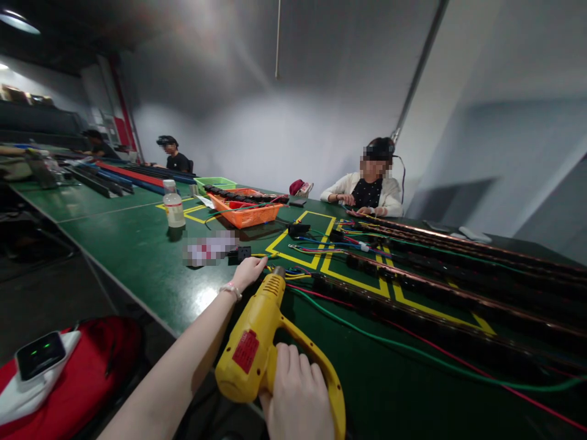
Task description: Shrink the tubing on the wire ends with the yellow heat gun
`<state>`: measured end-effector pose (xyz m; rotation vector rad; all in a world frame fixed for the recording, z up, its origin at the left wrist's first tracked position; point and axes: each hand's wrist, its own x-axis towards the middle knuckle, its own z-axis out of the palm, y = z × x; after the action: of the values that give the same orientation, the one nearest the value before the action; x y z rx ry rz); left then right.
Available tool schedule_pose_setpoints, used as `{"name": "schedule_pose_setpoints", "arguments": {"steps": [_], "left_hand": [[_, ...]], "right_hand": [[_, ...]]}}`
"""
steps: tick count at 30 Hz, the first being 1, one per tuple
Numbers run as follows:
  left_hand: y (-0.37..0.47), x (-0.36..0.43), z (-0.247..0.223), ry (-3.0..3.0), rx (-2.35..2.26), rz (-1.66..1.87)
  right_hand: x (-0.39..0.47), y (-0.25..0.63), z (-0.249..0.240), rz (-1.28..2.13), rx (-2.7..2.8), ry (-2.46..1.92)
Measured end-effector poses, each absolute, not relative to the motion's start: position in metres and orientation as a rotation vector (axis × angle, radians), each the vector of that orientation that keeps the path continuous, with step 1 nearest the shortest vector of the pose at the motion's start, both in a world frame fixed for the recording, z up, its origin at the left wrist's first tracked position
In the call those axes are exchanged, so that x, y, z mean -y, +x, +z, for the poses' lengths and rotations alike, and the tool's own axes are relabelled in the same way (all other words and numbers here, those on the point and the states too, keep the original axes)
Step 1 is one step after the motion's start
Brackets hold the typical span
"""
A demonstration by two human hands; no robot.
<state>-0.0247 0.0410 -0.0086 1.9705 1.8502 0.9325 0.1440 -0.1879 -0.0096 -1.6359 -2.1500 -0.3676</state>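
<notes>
- Head view: yellow plastic heat gun with a looped handle is gripped by the right hand, low centre; fingers are wrapped round the inner grip, no slack seen. Trigger is hidden; on or off cannot be told.
- Grey metal nozzle is pointed forward, away from the wearer, over the green tabletop.
- Left hand is set just left of the nozzle, fingers bent and nearly together, tips at thin yellow wires beside a black block-shaped connector. Whether the wires are pinched cannot be told; the gap is hidden.
- Risk, judged: left fingers could be burned if the nozzle is swung left while hot, as it is placed so near.
- Risk: wire insulation could be scorched if heat were held on one spot; multicoloured wire ends are seen right by the nozzle.
- Risk: the long green wire could be snagged by the gun, being strung across the table just beyond the handle.
- Pose: left forearm is stretched forward from bottom left, wrist ringed by a pale bracelet, back of hand up.
- Pose: right hand is placed lower and nearer, knuckles up, gun body slanted up toward the wires.
</notes>
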Motion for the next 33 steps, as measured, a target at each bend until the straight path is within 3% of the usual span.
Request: {"name": "schedule_pose_setpoints", "arguments": {"steps": [19, 29, 33], "left_hand": [[-0.027, -0.042, -0.008, 2.011, -1.819, 0.908], [-0.026, -0.037, -0.007, 1.967, -1.759, 0.961], [-0.025, -0.034, -0.003, 1.958, -1.739, 0.979]], "right_hand": [[0.177, 0.122, -0.007, -0.238, 2.193, -1.711], [0.181, 0.132, 0.000, 0.125, 2.246, -1.586], [0.180, 0.127, -0.005, 0.081, 2.160, -1.601]]}}
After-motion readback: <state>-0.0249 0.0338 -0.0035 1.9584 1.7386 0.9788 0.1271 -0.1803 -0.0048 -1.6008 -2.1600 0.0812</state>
